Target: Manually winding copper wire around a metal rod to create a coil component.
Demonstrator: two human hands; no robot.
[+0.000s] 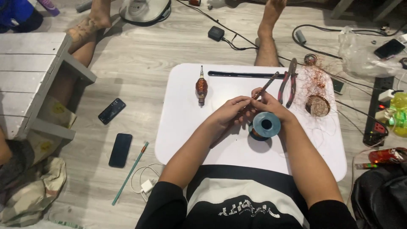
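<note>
Under our hands the small table is plain white. Just below our right hand sits a blue spool with copper-orange wire showing at its edge. Left of our left hand, the wound rotor glints copper-brown. Right of our right hand lie red-handled pliers and a reddish copper wire tangle. The floor has pale grey wood grain; our sleeves are black.

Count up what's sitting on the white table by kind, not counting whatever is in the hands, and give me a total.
On the white table:
Wire spool, blue: 1
Wound copper coil on a rod: 1
Pliers with red handles: 1
Long black strip: 1
Tangle of loose copper wire: 1
Total: 5
</note>
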